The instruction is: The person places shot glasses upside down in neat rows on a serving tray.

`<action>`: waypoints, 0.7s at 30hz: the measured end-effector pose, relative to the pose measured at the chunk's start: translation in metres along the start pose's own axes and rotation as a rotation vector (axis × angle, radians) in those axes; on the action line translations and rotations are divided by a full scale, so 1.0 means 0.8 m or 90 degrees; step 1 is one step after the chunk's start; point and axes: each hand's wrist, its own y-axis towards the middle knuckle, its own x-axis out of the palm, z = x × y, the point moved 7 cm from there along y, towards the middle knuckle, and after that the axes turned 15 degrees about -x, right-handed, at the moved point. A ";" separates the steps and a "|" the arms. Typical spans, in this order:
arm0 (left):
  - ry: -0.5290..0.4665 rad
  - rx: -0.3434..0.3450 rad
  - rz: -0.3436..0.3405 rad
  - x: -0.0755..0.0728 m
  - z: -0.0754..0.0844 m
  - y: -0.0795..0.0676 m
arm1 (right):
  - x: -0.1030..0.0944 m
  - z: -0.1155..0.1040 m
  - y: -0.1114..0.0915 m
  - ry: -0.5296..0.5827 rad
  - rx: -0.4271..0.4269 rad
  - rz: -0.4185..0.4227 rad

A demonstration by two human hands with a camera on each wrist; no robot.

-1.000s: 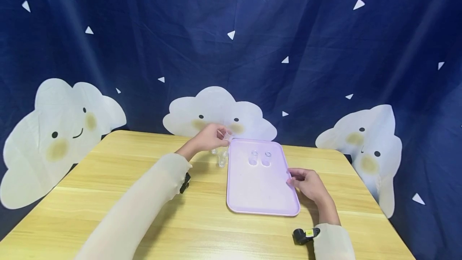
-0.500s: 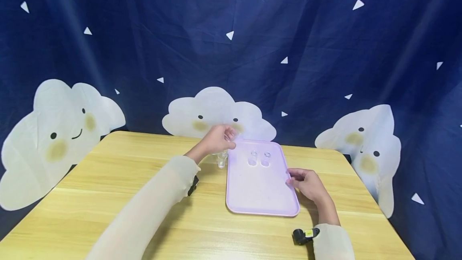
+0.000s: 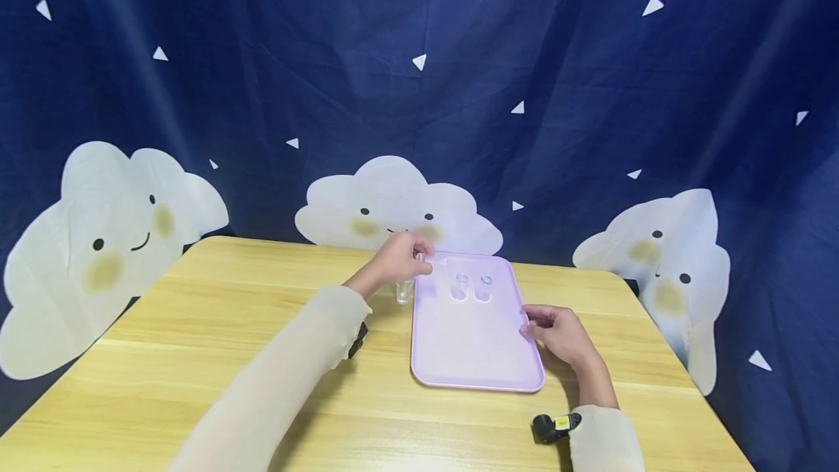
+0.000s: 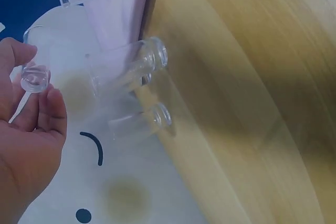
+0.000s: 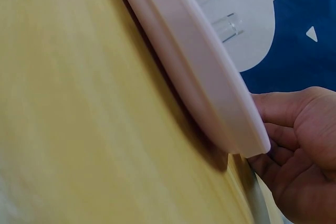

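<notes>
My left hand [image 3: 398,257] pinches a small clear glass [image 4: 35,78] between thumb and fingers, above the far left corner of the lilac tray [image 3: 475,352]. The held glass is tilted and mostly hidden by the fingers in the head view. Two similar glasses [image 3: 461,287] stand side by side on the tray's far half. Beside the tray's left edge, more clear glasses [image 4: 143,120] stand on the table, partly behind my left hand in the head view. My right hand [image 3: 562,337] holds the tray's right rim, thumb and fingers against the edge.
The wooden table [image 3: 197,355] reaches back to a dark blue curtain [image 3: 419,115] printed with clouds and white triangles. A black camera [image 3: 553,427] is strapped at the right wrist, near the table surface.
My left hand has moved right with the held glass, from beside the tray's far left corner to over it. My right hand, the tray and the glasses on it have stayed put.
</notes>
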 end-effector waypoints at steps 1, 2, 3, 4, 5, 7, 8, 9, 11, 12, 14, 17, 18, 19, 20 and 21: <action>0.006 -0.002 -0.004 0.002 0.000 0.000 | 0.000 0.000 0.000 0.000 0.000 0.000; 0.013 -0.005 -0.006 0.005 -0.001 0.000 | 0.000 0.000 0.000 -0.001 0.000 0.000; 0.021 -0.007 -0.007 0.007 -0.001 0.000 | 0.000 0.000 0.000 -0.001 0.000 0.000; 0.029 -0.007 -0.009 0.009 -0.001 0.000 | 0.000 0.001 -0.001 -0.001 0.000 0.000; 0.037 -0.008 -0.010 0.010 0.000 0.000 | -0.001 0.001 -0.001 -0.001 0.001 0.000; 0.054 -0.008 -0.010 0.014 0.000 0.000 | -0.001 0.001 -0.001 -0.001 0.002 -0.001; 0.062 -0.008 -0.011 0.016 0.000 0.001 | -0.001 0.001 -0.001 0.000 0.002 -0.001; 0.068 -0.008 -0.013 0.018 0.000 0.001 | -0.001 0.001 -0.001 0.000 0.003 -0.002; 0.076 -0.007 -0.018 0.021 0.000 0.001 | -0.001 0.001 -0.001 0.000 0.003 -0.002; 0.080 -0.006 -0.020 0.023 0.000 0.002 | -0.001 0.001 -0.001 0.000 0.004 -0.003; 0.084 -0.002 -0.023 0.025 0.001 0.002 | -0.001 0.001 0.000 -0.002 0.003 -0.004; 0.085 0.003 -0.024 0.027 0.000 0.002 | -0.001 0.001 0.001 -0.005 0.008 -0.005; 0.086 0.004 -0.024 0.028 0.000 0.002 | -0.001 0.001 0.001 -0.005 0.009 -0.006; 0.086 0.003 -0.025 0.029 0.000 0.002 | -0.001 0.001 0.001 -0.005 0.010 -0.005; 0.086 0.003 -0.024 0.030 -0.001 0.002 | -0.001 0.001 0.001 -0.005 0.010 -0.004; 0.086 0.003 -0.023 0.030 -0.001 0.003 | -0.001 0.001 0.001 -0.005 0.010 -0.004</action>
